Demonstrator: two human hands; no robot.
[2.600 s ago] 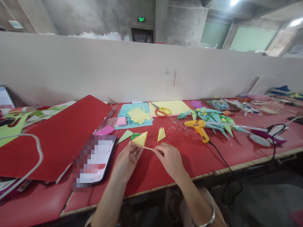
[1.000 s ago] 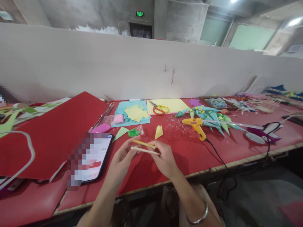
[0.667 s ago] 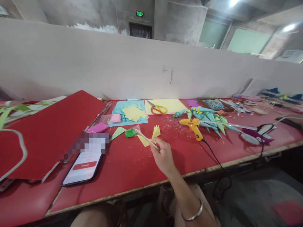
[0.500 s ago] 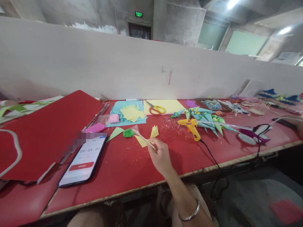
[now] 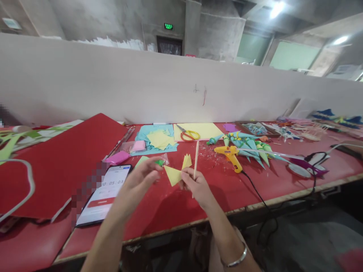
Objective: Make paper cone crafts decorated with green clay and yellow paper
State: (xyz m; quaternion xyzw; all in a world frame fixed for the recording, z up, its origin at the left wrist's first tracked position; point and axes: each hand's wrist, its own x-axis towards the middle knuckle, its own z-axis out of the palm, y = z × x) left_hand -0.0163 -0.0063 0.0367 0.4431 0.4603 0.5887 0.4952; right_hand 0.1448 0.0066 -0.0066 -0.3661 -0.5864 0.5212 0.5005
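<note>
In my right hand [image 5: 195, 185] are a thin pale stick [image 5: 196, 160], standing nearly upright, and a yellow paper triangle [image 5: 172, 175] pinched at its right corner. My left hand [image 5: 143, 176] is just left of the triangle, fingers apart and holding nothing. Behind its fingertips a green lump [image 5: 160, 163] in clear plastic is partly hidden. Another folded yellow piece [image 5: 186, 161] lies on the red table just beyond my right hand. A light green paper piece [image 5: 141, 161] shows behind my left hand.
A yellow glue gun [image 5: 231, 155] with a black cord lies to the right, before blue and green paper cones [image 5: 251, 145]. Scissors [image 5: 190, 135] rest on yellow paper at the back. A phone [image 5: 104, 194] and red board [image 5: 70, 170] are at left.
My left hand has come into view from below. My right hand has lifted the yellow triangle off the table, and the stick has swung from slanting left to nearly upright.
</note>
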